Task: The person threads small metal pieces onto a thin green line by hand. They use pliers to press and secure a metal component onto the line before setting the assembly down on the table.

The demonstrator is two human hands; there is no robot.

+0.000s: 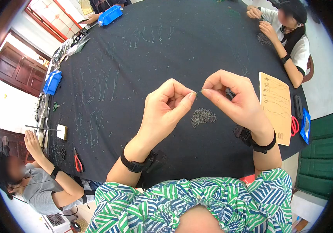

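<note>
A thin green thread (199, 92) spans the small gap between my two hands above the dark cloth. My left hand (166, 105) pinches one side of it between thumb and forefinger. On the other side, the thumb and fingertips of my right hand (232, 97) are closed on the same thread. A small black object (230, 93) shows among the curled fingers of the right hand; its kind is hidden. Below and between the hands lies a heap of small looped metal pieces (203, 117), too small to tell exactly.
Rows of thin threads (102, 85) lie across the black cloth (166, 66). At right are a brown sheet (276, 108) with thread lines, red-handled scissors (294, 126) and a blue packet (306, 126). Red-handled pliers (78, 161) and blue bins (52, 82) stand left. Other people sit around.
</note>
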